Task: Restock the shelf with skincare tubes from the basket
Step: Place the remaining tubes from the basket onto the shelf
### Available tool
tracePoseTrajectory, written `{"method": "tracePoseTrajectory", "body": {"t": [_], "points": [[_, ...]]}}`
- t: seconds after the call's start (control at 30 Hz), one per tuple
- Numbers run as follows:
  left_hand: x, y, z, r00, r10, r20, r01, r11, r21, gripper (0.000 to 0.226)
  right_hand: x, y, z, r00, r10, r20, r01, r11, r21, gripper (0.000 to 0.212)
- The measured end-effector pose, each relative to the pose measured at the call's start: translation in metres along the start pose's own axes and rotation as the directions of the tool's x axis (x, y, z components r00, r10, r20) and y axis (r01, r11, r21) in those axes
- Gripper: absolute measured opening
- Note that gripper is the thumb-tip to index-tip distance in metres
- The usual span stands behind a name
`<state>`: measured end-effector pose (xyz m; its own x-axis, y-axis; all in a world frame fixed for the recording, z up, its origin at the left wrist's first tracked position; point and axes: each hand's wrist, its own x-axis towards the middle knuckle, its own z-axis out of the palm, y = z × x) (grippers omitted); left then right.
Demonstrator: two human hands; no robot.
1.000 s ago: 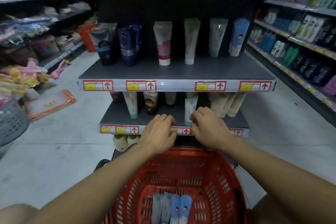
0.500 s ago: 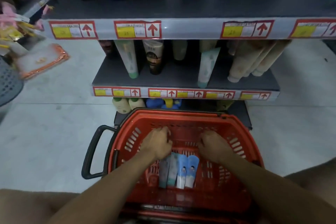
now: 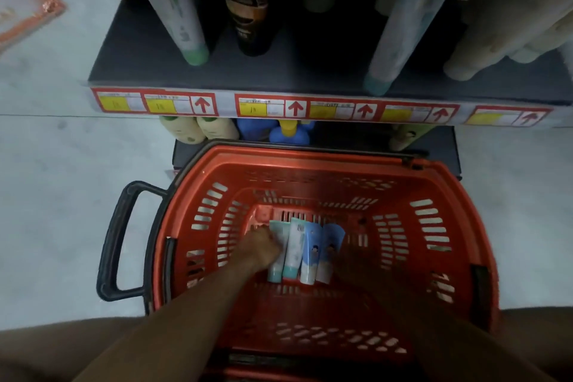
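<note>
Both hands have sunk deeper into the basket onto four tubes.

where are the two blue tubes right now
In the head view the two blue tubes lie side by side on the floor of the red basket, at the right end of a row of four, beside two teal-capped tubes that the left hand touches.

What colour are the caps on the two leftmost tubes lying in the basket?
Teal green, on both leftmost tubes, seen in the head view, the only view.
</note>
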<state>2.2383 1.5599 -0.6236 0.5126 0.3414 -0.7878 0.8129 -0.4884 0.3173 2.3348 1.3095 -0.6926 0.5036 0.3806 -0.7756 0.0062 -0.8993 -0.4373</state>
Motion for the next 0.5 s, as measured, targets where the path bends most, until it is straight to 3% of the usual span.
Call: {"method": "tracePoseTrajectory", "body": {"t": [0.03, 0.07, 0.1, 0.17, 0.23, 0.37, 0.5], "points": [[0.005, -0.003, 0.005, 0.999, -0.027, 0.027, 0.027, 1.0, -0.015, 0.025, -0.008, -0.01, -0.001, 0.997, 0.027, 0.075, -0.029, 0.999, 0.028, 0.143], [0.01, -0.006, 0.011, 0.997, -0.062, 0.047, 0.064, 0.997, -0.037, 0.035, -0.017, -0.025, -0.004, 0.994, 0.091, 0.055, -0.087, 0.994, -0.063, 0.101], [0.016, -0.009, 0.018, 0.993, -0.104, 0.059, 0.108, 0.993, -0.055, 0.05, -0.016, -0.025, -0.001, 0.992, 0.103, 0.07, -0.102, 0.995, -0.018, 0.07], [0.024, -0.013, 0.029, 0.979, -0.198, 0.056, 0.202, 0.975, -0.095, 0.069, -0.013, -0.026, 0.003, 0.992, 0.126, 0.028, -0.127, 0.992, 0.024, 0.069], [0.035, -0.018, 0.04, 0.97, -0.237, 0.056, 0.241, 0.966, -0.097, 0.066, -0.002, -0.019, 0.015, 0.977, 0.212, 0.028, -0.214, 0.972, 0.102, 0.068], [0.04, -0.018, 0.056, 0.972, -0.23, 0.052, 0.232, 0.972, -0.034, 0.072, 0.002, -0.025, 0.023, 0.96, 0.27, 0.066, -0.275, 0.959, 0.065, 0.072], [0.041, -0.022, 0.061, 0.974, -0.221, 0.054, 0.226, 0.968, -0.108, 0.045, 0.011, -0.02, 0.033, 0.945, 0.323, 0.045, -0.325, 0.943, 0.067, 0.076]]}}
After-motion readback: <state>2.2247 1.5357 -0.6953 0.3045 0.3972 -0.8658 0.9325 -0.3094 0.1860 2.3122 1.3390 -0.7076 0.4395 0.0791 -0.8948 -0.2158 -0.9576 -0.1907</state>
